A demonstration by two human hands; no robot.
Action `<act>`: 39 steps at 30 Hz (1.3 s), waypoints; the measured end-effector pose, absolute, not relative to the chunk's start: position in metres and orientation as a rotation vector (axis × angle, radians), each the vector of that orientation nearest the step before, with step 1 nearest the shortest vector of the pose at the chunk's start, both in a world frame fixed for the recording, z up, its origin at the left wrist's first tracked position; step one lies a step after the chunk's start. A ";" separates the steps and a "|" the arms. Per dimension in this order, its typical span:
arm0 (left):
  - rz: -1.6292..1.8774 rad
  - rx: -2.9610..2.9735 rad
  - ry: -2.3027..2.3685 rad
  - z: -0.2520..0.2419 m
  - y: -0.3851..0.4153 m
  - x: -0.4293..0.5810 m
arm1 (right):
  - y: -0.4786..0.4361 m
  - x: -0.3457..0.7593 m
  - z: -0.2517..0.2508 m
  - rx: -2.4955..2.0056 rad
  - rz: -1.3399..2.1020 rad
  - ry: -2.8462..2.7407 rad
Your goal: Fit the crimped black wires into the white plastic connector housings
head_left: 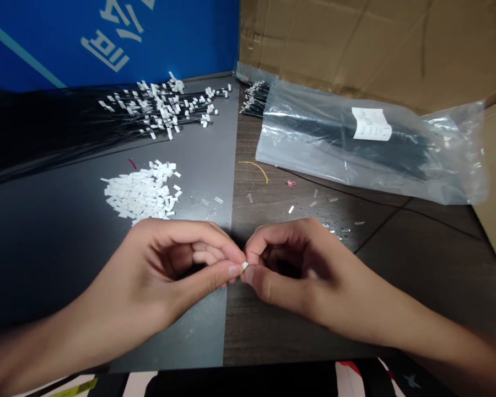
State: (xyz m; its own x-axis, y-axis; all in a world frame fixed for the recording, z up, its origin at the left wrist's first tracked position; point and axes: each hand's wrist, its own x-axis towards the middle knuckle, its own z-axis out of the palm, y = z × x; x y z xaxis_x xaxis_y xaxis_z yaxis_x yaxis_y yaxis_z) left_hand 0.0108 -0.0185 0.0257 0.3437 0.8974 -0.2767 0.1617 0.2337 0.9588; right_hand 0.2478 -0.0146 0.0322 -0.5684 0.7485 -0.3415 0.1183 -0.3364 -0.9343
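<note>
Between my fingertips, near the middle of the view, is a small white connector housing (244, 266). My left hand (177, 270) pinches it between thumb and index finger. From the other side, my right hand (301, 270) closes thumb and index finger on the same spot; whether a wire is also in that pinch is hidden. Beyond my left hand lies a heap of similar white housings (143, 190). Farther back, a bundle of black wires (86, 118) has white housings on its ends.
A clear plastic bag (376, 149) of black wires with bare metal ends lies back right. Small clear slivers, a yellow wire piece (258, 168) and red scraps (290, 183) are scattered on the table. A blue panel (182, 38) and a cardboard box (376, 49) stand behind.
</note>
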 end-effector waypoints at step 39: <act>0.724 1.185 1.095 0.021 -0.018 0.011 | -0.020 0.243 0.030 -1.099 1.681 -1.471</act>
State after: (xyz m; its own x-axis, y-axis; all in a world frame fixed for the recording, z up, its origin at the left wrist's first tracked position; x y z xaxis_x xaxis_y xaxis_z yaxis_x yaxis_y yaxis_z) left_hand 0.0108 -0.0178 0.0208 0.3412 0.8977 -0.2787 0.0950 0.2620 0.9604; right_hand 0.2428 -0.0199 0.0302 -0.4447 0.8782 -0.1761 0.0580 -0.1680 -0.9841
